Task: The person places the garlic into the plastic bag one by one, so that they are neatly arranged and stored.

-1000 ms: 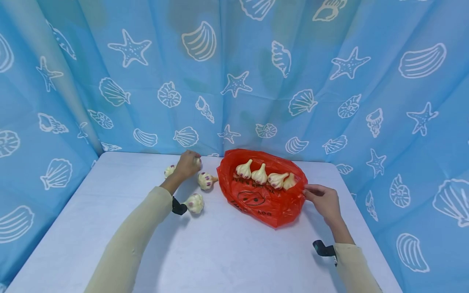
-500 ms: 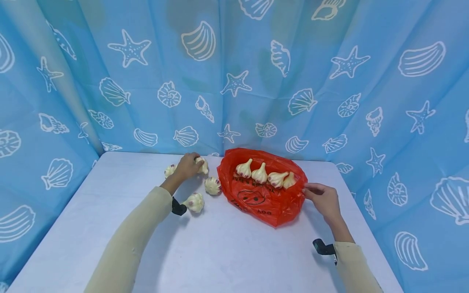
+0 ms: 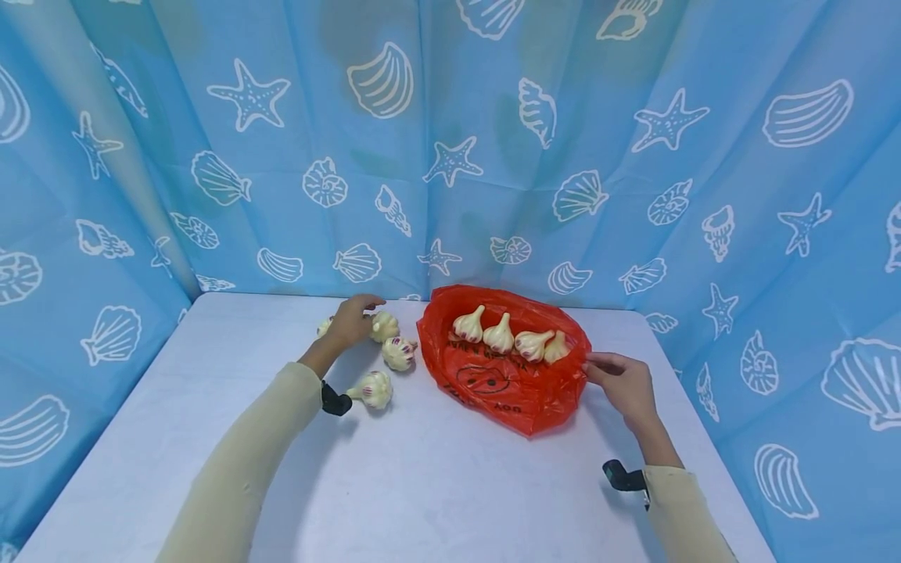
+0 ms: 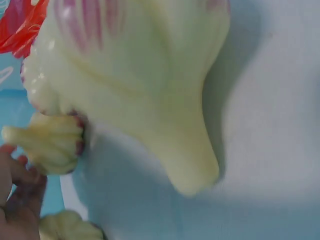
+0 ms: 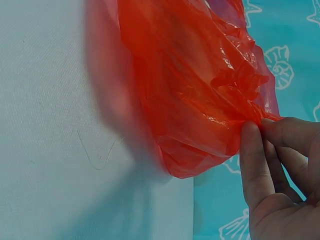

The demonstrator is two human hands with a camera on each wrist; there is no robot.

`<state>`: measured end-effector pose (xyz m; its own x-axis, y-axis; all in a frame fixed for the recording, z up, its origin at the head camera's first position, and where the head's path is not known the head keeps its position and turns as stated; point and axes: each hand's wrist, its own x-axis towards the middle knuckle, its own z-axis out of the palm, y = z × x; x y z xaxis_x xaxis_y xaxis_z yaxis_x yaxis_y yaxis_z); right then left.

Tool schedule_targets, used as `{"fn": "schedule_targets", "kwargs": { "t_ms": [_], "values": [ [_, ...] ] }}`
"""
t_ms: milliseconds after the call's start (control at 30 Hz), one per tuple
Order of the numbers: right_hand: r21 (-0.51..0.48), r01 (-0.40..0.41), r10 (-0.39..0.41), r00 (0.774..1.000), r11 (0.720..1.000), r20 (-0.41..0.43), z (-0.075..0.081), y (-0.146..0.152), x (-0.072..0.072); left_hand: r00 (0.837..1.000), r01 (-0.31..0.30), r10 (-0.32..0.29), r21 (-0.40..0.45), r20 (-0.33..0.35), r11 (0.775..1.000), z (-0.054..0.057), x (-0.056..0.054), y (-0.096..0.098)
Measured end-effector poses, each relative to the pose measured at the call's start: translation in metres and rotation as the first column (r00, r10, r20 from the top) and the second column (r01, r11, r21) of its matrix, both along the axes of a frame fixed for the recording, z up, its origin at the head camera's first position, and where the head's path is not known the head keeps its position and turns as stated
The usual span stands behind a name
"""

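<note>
Your right hand [image 3: 629, 389] pinches a crinkled, translucent red plastic bag [image 3: 524, 403]; your left hand [image 3: 352, 320], fingers relaxed, is just beside a ridged, purple-marked cream garlic bulb [image 3: 385, 327].

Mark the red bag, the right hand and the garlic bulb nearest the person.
Red bag [image 3: 538, 397]: head view, front wall.
Right hand [image 3: 626, 389]: head view, middle of the hand.
Garlic bulb nearest the person [image 3: 376, 389]: head view, rounded body.

Near the far edge of the white table [image 3: 422, 500], I see on my feed a red bag [image 3: 542, 407] with black print [image 3: 483, 381] and cream garlic bulbs [image 3: 378, 389] streaked purple; behind, a blue curtain [image 3: 479, 215] patterned with white shells [image 3: 580, 195] and starfish [image 3: 454, 161].
</note>
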<state>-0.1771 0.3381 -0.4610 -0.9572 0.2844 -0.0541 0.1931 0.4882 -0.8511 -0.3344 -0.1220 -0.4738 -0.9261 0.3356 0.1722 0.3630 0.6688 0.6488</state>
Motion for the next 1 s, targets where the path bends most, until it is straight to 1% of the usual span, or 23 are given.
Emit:
{"fn": "schedule_targets", "kwargs": {
  "t_ms": [133, 267, 400, 500, 667, 867, 1000],
  "values": [
    [0.007, 0.007, -0.007, 1.0, 1.0, -0.001, -0.001, 0.0, 0.001, 0.998, 0.049, -0.05, 0.032, 0.04, 0.998, -0.005, -0.002, -0.006],
    [0.014, 0.009, -0.009, 1.0, 1.0, 0.01, -0.002, 0.0, 0.002, 0.993, 0.088, -0.087, -0.005, 0.076, 0.996, -0.009, -0.002, -0.008],
    [0.016, 0.013, -0.014, 1.0, 1.0, 0.018, -0.001, 0.001, 0.003, 0.988, 0.104, -0.098, -0.044, 0.116, 0.994, -0.011, -0.002, -0.004],
    [0.019, 0.016, -0.016, 1.0, 1.0, 0.013, 0.0, 0.002, 0.003, 0.988, 0.105, -0.096, -0.068, 0.117, 0.992, -0.009, -0.001, -0.001],
    [0.023, 0.015, -0.015, 1.0, 1.0, 0.011, 0.0, 0.003, 0.002, 0.991, 0.106, -0.098, -0.084, 0.095, 0.991, -0.007, 0.0, 0.003],
    [0.031, 0.019, -0.02, 1.0, 0.999, 0.018, -0.001, 0.003, 0.001, 0.992, 0.116, -0.107, -0.136, 0.069, 0.984, -0.01, -0.003, 0.005],
    [0.029, 0.018, -0.018, 1.0, 0.999, 0.01, -0.001, 0.003, 0.0, 0.992, 0.109, -0.098, -0.148, 0.079, 0.983, -0.012, -0.006, 0.005]
  ]
}}
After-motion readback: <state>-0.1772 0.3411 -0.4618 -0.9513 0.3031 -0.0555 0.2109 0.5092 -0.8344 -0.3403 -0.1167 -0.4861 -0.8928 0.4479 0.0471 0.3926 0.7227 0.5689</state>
